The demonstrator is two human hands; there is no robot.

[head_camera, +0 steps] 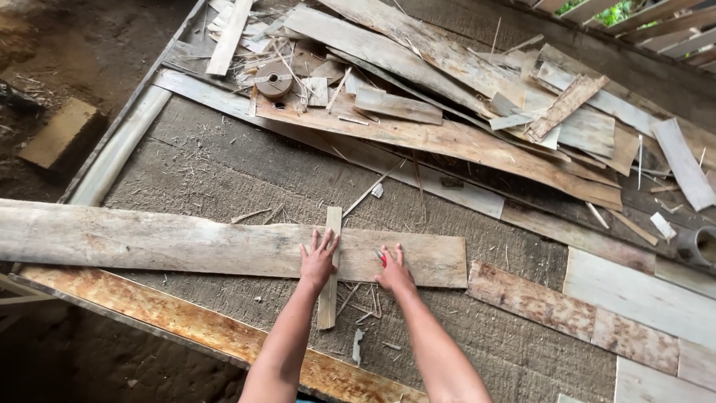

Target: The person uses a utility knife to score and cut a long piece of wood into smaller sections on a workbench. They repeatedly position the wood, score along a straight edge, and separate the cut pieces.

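My left hand (318, 260) lies flat, fingers spread, on a narrow wooden strip (329, 224) that crosses a long weathered plank (171, 242). The strip runs away from me, square to the plank. My right hand (392, 272) rests on the plank just right of the strip, fingers closed around a small red marking tool (383, 259) with its tip on the wood. The plank lies flat on a grey, rough work surface (209, 172).
A heap of scrap boards and offcuts (447, 97) fills the far side, with a round spool (274, 77) among it. A rusty metal strip (186, 321) edges the near side. More flat boards (597, 313) lie at right. A block (60, 133) sits on dirt at left.
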